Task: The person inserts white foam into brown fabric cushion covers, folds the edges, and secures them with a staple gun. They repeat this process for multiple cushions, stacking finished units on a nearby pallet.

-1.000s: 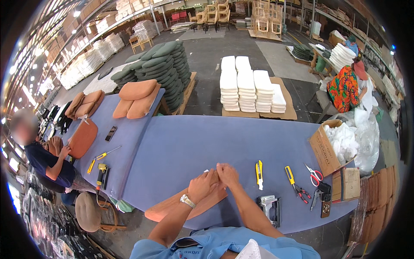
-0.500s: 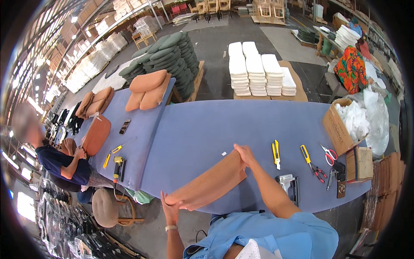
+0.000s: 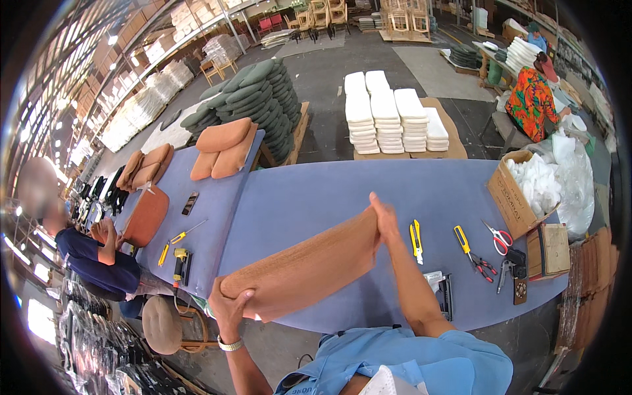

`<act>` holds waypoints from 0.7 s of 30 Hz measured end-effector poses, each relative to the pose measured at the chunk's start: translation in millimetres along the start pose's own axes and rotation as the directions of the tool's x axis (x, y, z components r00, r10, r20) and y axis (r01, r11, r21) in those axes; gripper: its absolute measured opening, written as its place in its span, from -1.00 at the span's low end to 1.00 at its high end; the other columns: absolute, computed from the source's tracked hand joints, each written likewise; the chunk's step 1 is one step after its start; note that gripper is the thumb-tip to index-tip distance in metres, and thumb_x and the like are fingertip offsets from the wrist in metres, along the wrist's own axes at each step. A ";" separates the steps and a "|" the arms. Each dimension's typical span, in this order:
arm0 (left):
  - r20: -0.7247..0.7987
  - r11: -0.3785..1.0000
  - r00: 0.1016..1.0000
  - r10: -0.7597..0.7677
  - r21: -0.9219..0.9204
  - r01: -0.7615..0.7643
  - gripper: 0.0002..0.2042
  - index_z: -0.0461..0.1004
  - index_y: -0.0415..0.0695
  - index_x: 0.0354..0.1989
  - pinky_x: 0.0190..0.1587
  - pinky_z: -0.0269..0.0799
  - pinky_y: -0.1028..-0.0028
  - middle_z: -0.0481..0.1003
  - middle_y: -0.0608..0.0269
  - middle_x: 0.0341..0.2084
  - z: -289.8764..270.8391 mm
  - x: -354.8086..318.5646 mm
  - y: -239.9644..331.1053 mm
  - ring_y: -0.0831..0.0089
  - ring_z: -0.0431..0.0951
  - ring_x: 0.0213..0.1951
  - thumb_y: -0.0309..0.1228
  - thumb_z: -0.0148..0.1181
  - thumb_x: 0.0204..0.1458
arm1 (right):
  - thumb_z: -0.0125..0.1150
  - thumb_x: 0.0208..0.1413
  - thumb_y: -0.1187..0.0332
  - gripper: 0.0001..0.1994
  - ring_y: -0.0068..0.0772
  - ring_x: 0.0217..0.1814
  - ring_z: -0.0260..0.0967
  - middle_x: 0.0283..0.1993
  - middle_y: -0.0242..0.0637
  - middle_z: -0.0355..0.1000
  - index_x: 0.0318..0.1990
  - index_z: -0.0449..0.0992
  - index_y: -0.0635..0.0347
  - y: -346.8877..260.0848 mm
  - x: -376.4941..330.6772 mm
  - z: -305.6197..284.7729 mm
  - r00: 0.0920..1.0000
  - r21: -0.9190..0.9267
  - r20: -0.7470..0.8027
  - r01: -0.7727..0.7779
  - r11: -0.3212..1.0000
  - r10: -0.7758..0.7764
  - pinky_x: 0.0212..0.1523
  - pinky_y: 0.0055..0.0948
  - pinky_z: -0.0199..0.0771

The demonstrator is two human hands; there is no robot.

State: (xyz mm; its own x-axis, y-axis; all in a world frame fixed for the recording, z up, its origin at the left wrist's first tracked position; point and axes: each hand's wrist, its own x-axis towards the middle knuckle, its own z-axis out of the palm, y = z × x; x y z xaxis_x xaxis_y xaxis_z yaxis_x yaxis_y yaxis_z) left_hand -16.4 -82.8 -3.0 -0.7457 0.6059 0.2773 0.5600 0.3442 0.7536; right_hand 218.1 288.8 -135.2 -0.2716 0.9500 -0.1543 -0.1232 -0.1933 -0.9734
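Note:
A wide brown fabric-covered cushion panel (image 3: 306,266) is held tilted above the blue table (image 3: 316,191), its upper edge facing me. My left hand (image 3: 229,304) grips its left end, thumb across the front side and fingers behind. My right hand (image 3: 383,220) is closed on the panel's right end, with the thumb pointing up along the edge. A staple gun (image 3: 440,293) lies on the table to the right of the panel, near my right forearm. A yellow utility knife (image 3: 416,241) rests just beyond it.
On the right are a yellow screwdriver (image 3: 463,241), red-handled scissors (image 3: 503,240), pliers (image 3: 486,267) and a carton of white stuffing (image 3: 517,201). To the left, a co-worker (image 3: 99,263) sits by another brown cushion (image 3: 146,217). White pads (image 3: 359,112) are stacked beyond the table.
The panel has risen toward me and its left end has moved left and up with my left hand. My right hand has shifted slightly up and right. The co-worker's hands have come off their cushion.

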 end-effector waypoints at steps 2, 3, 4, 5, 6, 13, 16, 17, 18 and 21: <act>-0.019 0.991 0.999 0.048 -0.124 -0.050 -0.32 0.54 -0.32 -0.03 0.00 0.52 0.29 0.64 0.07 -0.20 17.1 -7.4 -5.3 0.28 0.61 -0.10 -0.12 0.68 -0.26 | 0.20 0.26 -0.23 -0.36 -0.38 -0.36 0.40 -0.45 -0.29 0.50 -0.44 0.64 0.30 -52.6 0.7 0.4 0.995 -0.059 -0.032 0.095 0.994 -0.097 -0.23 -0.26 0.43; -0.021 0.979 0.999 0.032 -0.201 -0.036 -0.32 0.54 -0.33 0.03 0.05 0.51 0.29 0.64 0.04 -0.15 30.5 -12.4 -8.2 0.28 0.61 -0.05 -0.15 0.68 -0.22 | 0.20 0.27 -0.22 -0.37 -0.40 -0.39 0.38 -0.48 -0.31 0.49 -0.45 0.64 0.29 -80.0 -0.7 -0.1 0.988 -0.092 -0.050 0.142 0.986 -0.147 -0.25 -0.25 0.43; -0.019 0.968 1.000 0.012 -0.251 -0.016 -0.32 0.53 -0.33 0.06 0.06 0.51 0.28 0.63 0.03 -0.11 46.3 -18.7 -17.5 0.27 0.61 -0.03 -0.17 0.66 -0.19 | 0.20 0.27 -0.19 -0.39 -0.37 -0.40 0.40 -0.49 -0.29 0.50 -0.46 0.64 0.28 -105.4 -1.7 1.9 0.967 -0.176 -0.012 0.249 0.952 -0.255 -0.27 -0.24 0.42; -0.016 0.954 1.000 -0.009 -0.300 0.004 -0.32 0.52 -0.33 0.09 0.07 0.51 0.28 0.62 0.02 -0.08 64.9 -26.0 -32.9 0.26 0.61 -0.02 -0.19 0.65 -0.16 | 0.21 0.28 -0.17 -0.41 -0.34 -0.41 0.42 -0.50 -0.27 0.51 -0.47 0.64 0.27 -129.0 -3.6 5.8 0.934 -0.253 0.035 0.354 0.900 -0.357 -0.29 -0.22 0.42; -0.012 0.938 0.999 -0.032 -0.345 0.026 -0.33 0.51 -0.34 0.13 0.09 0.51 0.27 0.62 0.01 -0.05 82.5 -33.5 -46.2 0.25 0.61 0.00 -0.21 0.63 -0.12 | 0.21 0.28 -0.14 -0.43 -0.32 -0.43 0.44 -0.50 -0.25 0.51 -0.48 0.64 0.26 -145.0 -10.1 11.6 0.890 -0.322 0.091 0.450 0.833 -0.446 -0.32 -0.21 0.42; 0.210 0.957 0.947 0.244 -0.208 -0.201 -0.31 0.40 -0.34 0.27 0.10 0.53 0.17 0.56 -0.25 0.06 166.2 -24.3 52.9 -0.06 0.60 0.10 -0.17 0.49 0.06 | 0.25 0.31 0.13 -0.55 -0.15 -0.50 0.35 -0.63 -0.27 0.41 -0.59 0.53 0.23 -144.0 -48.0 75.2 0.503 -0.461 0.364 0.829 0.317 -0.784 -0.38 -0.16 0.28; 0.237 0.944 0.934 0.269 -0.259 -0.206 -0.27 0.32 -0.34 0.34 0.14 0.52 0.15 0.53 -0.27 0.13 146.8 5.8 116.5 -0.11 0.57 0.16 -0.17 0.45 0.09 | 0.27 0.29 0.16 -0.61 -0.13 -0.48 0.34 -0.57 -0.24 0.42 -0.53 0.53 0.24 -153.8 -80.1 88.6 0.437 -0.326 0.445 0.892 0.314 -0.782 -0.37 -0.13 0.28; 0.242 0.939 0.933 0.265 -0.284 -0.193 -0.26 0.29 -0.34 0.37 0.16 0.51 0.15 0.52 -0.27 0.15 139.8 12.5 124.8 -0.12 0.56 0.18 -0.18 0.44 0.10 | 0.27 0.28 0.16 -0.63 -0.12 -0.46 0.36 -0.53 -0.23 0.46 -0.50 0.55 0.24 -158.2 -89.5 93.8 0.452 -0.255 0.480 0.892 0.374 -0.752 -0.35 -0.13 0.31; 0.237 0.930 0.928 0.287 -0.303 -0.210 -0.25 0.27 -0.35 0.37 0.18 0.50 0.15 0.51 -0.28 0.16 136.2 17.4 123.2 -0.12 0.55 0.18 -0.19 0.43 0.10 | 0.27 0.28 0.16 -0.65 -0.11 -0.43 0.39 -0.49 -0.22 0.49 -0.46 0.56 0.24 -160.2 -94.6 95.9 0.463 -0.188 0.511 0.882 0.432 -0.724 -0.33 -0.12 0.33; 0.181 0.906 0.921 0.345 -0.320 -0.276 -0.26 0.23 -0.35 0.40 0.24 0.46 0.16 0.48 -0.28 0.21 125.7 23.0 104.5 -0.08 0.53 0.23 -0.26 0.40 0.12 | 0.20 0.33 0.15 -0.65 -0.07 -0.34 0.46 -0.38 -0.19 0.56 -0.39 0.59 0.26 -165.8 -80.6 96.6 0.474 -0.195 0.444 0.879 0.435 -0.760 -0.25 -0.15 0.40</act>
State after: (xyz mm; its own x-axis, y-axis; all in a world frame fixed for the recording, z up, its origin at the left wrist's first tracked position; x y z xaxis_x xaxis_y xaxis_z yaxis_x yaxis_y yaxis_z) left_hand 70.3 57.2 7.3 -0.4284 0.8065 0.4075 0.5981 -0.0849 0.7969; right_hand 168.2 220.6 55.0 -0.4589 0.4886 0.7421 -0.1059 0.7992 -0.5917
